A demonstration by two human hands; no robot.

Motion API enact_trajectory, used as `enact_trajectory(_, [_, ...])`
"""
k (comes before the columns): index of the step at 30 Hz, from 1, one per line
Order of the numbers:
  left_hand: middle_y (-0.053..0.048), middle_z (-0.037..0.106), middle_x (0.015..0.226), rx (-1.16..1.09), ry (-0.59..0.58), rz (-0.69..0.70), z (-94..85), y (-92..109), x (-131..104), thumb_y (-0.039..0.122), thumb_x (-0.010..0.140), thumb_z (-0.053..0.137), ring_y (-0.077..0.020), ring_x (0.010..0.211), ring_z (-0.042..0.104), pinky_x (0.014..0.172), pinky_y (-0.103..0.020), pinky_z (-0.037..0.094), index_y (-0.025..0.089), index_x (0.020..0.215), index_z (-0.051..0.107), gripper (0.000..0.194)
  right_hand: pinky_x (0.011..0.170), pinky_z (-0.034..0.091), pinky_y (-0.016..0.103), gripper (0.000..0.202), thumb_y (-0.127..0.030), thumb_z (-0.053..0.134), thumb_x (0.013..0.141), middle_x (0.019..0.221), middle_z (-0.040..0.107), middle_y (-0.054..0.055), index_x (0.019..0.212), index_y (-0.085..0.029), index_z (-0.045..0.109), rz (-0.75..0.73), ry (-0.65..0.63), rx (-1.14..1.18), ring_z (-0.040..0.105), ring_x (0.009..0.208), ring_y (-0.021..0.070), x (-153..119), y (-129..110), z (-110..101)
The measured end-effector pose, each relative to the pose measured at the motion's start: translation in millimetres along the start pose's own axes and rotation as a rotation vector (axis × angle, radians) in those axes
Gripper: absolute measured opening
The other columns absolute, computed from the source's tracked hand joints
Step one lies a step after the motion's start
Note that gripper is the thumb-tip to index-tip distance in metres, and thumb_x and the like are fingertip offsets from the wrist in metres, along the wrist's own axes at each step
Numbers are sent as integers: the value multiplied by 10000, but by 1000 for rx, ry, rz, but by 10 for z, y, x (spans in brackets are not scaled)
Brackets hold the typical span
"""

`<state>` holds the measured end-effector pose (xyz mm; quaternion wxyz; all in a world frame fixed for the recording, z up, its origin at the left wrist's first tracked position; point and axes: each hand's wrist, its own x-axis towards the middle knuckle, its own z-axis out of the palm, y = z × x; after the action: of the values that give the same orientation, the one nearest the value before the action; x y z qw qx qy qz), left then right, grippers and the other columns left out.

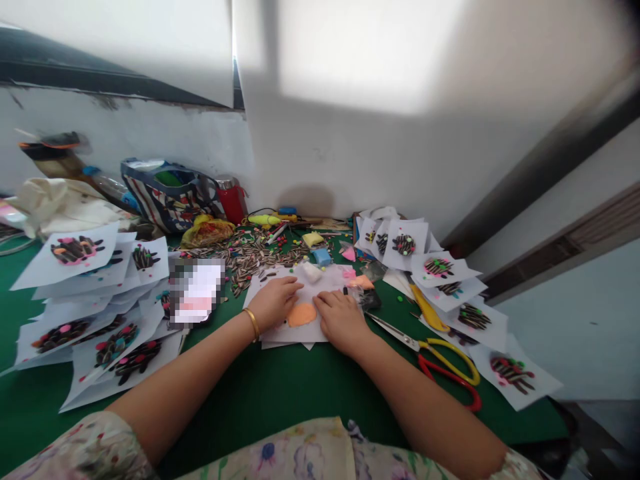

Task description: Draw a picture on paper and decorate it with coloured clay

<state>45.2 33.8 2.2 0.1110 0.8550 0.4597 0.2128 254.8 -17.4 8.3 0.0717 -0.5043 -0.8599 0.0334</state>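
An orange flattened oval (302, 315) lies on white paper (287, 335) in the middle of the green table. My left hand (276, 300) rests at the oval's left side, fingers stretched out over the paper. On its right side lies my right hand (341, 320), its fingers spread on the paper near the oval's edge. Neither hand appears to hold anything. Just above them sits a white lump (312, 271), with a blue lump (321, 257) behind it and an orange lump (361, 282) to the right. Striped seeds (250, 257) are heaped behind the paper.
Scissors (420, 343) with red and yellow handles lie right of my right hand, near a yellow-handled tool (429, 308). Decorated sheets are stacked at left (37, 333) and right (493, 327). A phone (197, 291) lies at left. A bag (167, 193) and red bottle (231, 201) stand behind.
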Motion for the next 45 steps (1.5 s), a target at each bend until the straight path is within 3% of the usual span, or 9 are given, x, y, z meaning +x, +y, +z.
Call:
enact_trajectory(4, [-139,546,1357,31,22,-14,-7,18,-1,225,889,512,-281,1207,558,1036,-462,447,186,1177,662,327,953,315,406,401,-190,503,883,1240,589,94,1279,-216,564,2,123,30,469,1125,255,-1,107,-86])
enact_trajectory(10, [-109,590,1270,14,75,-16,-138,84,-99,237,896,523,-258,1155,570,1022,-458,452,228,1134,682,287,865,351,371,260,-199,489,894,1086,603,121,1089,-173,660,357,341,-1,487,1016,265,-97,681,-441])
enact_trajectory(15, [-101,636,1166,-39,135,-7,-139,177,-212,239,903,513,-241,1081,597,989,-434,479,197,1099,694,270,820,367,330,317,-128,585,776,1050,604,86,1075,-209,655,298,21,29,511,1001,242,-247,876,-541])
enact_trajectory(19, [-92,649,1129,-114,188,-12,-104,200,-268,253,917,497,-229,1058,602,973,-427,486,196,1043,704,249,806,369,355,347,-171,665,756,1101,577,110,1098,-231,659,300,-77,-55,501,1038,275,-230,801,-463])
enact_trajectory(24, [-84,647,1114,-215,287,8,-153,249,-311,234,920,505,-218,1058,591,971,-421,473,208,1022,694,216,840,376,358,192,-220,633,821,1067,586,103,1008,-211,675,299,76,-47,507,1038,257,-180,711,-551])
enact_trajectory(29, [-79,634,1082,-427,246,44,-247,470,-325,245,919,531,-201,1049,588,950,-374,478,219,1001,685,176,881,387,322,168,-194,593,856,1009,638,59,1021,-195,622,-16,144,208,552,989,201,-125,309,-714])
enact_trajectory(32, [-63,621,956,-541,184,-7,-236,544,-317,294,909,550,-175,887,594,745,-297,520,199,938,654,143,824,411,287,144,-173,565,868,973,632,42,1003,-201,607,-151,92,321,567,930,175,-33,12,-692])
enact_trajectory(40, [-55,657,944,-663,344,-146,-129,317,-356,267,893,551,-178,918,619,843,-340,514,191,967,655,148,823,431,289,222,-144,561,855,1001,638,52,1066,-196,603,-123,223,479,566,920,179,177,-204,-399])
enact_trajectory(45, [-49,643,911,-591,278,-142,-134,261,-396,285,863,604,-161,819,622,713,-284,536,205,963,698,159,782,442,294,225,-208,565,880,994,655,56,1104,-198,587,-53,224,542,582,904,190,131,-180,-251])
